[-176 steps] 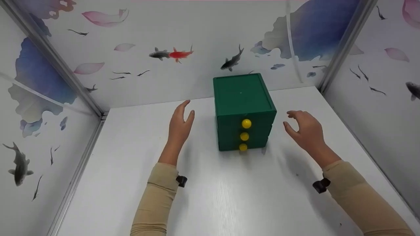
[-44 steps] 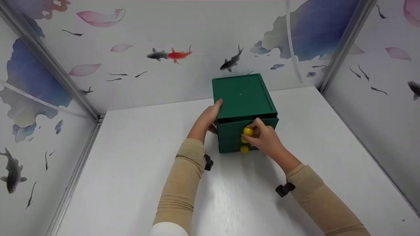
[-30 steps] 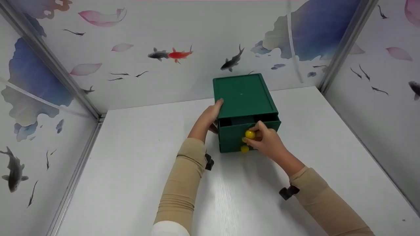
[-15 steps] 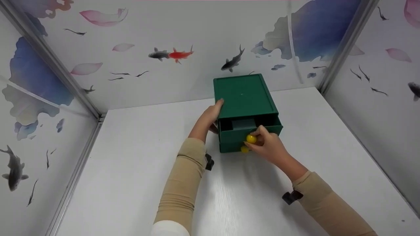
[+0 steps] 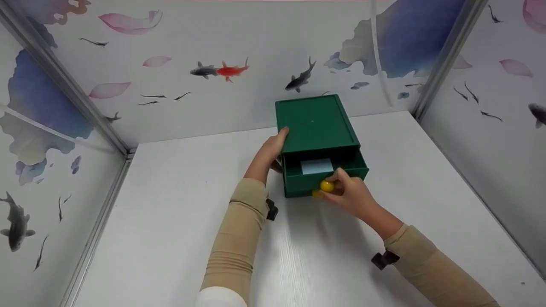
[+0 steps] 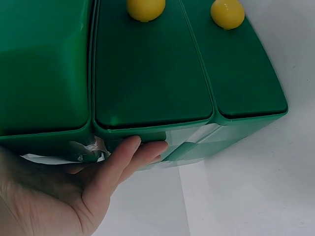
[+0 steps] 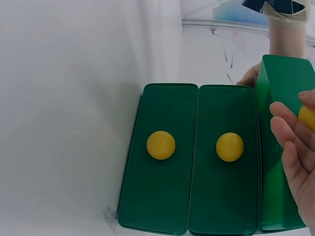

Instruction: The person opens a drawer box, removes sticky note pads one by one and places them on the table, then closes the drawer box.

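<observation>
A green drawer cabinet [image 5: 315, 123] stands at the back of the table, its top drawer [image 5: 298, 183] pulled well out. A flat pale rectangular piece [image 5: 316, 166] shows inside that drawer. My right hand [image 5: 353, 195] pinches the drawer's round yellow knob [image 5: 327, 186] between thumb and fingers, other fingers apart. Against the cabinet's left side rests my left hand [image 5: 270, 153]; its thumb lies at the top edge, and in the left wrist view its fingers [image 6: 118, 160] lie fairly straight along the side. Two lower drawers with yellow knobs [image 7: 230, 147] stay closed.
White table surface [image 5: 170, 213] spreads in front and to both sides. A printed wall panel [image 5: 213, 102] stands close behind the cabinet. Side walls [image 5: 482, 140] meet it at metal corner posts. Clear tape [image 6: 197, 135] runs along the cabinet's side.
Both hands came from beside the cabinet onto it. My right hand has drawn the top drawer outward by its knob, exposing the pale piece inside. My left hand has lately stayed in place.
</observation>
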### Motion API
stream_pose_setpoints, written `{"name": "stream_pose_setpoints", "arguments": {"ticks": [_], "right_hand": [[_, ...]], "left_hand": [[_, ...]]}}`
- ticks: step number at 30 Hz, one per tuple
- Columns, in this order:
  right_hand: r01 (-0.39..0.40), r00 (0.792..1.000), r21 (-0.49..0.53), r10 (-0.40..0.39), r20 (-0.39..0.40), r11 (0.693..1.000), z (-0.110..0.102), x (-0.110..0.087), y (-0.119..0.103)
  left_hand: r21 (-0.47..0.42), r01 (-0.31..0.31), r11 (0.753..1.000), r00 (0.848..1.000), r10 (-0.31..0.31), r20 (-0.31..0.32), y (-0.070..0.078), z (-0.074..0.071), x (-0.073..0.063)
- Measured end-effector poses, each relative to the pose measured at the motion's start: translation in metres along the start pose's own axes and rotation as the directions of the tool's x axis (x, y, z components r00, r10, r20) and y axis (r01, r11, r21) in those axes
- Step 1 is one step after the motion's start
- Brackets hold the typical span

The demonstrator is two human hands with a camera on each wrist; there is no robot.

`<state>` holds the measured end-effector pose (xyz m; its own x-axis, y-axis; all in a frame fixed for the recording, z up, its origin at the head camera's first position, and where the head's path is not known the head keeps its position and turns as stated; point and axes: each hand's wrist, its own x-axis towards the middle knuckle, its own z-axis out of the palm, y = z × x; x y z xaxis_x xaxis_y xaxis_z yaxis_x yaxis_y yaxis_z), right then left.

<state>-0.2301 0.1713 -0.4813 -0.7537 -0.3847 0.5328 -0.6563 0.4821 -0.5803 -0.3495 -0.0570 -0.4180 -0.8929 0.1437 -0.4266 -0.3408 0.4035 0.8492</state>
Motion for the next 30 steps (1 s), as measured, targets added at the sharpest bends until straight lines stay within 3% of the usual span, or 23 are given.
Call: {"name": "stream_pose_setpoints", "arguments": {"ticks": [16,25,30], "right_hand": [[0.011,1.000,-0.009,-0.011,-0.005,1.000,-0.003,0.000,-0.001],[0.093,0.995,-0.029,-0.093,-0.022,0.995,-0.004,-0.006,0.000],[0.087,0.996,-0.031,-0.087,-0.017,0.996,-0.004,-0.010,-0.001]], "left_hand": [[-0.036,-0.008,0.999,1.000,0.008,0.005,0.003,-0.002,0.007],[-0.022,-0.027,0.999,1.000,0.027,-0.009,0.005,-0.002,0.008],[-0.017,-0.030,0.999,1.000,0.030,0.000,0.005,-0.002,0.010]]}}
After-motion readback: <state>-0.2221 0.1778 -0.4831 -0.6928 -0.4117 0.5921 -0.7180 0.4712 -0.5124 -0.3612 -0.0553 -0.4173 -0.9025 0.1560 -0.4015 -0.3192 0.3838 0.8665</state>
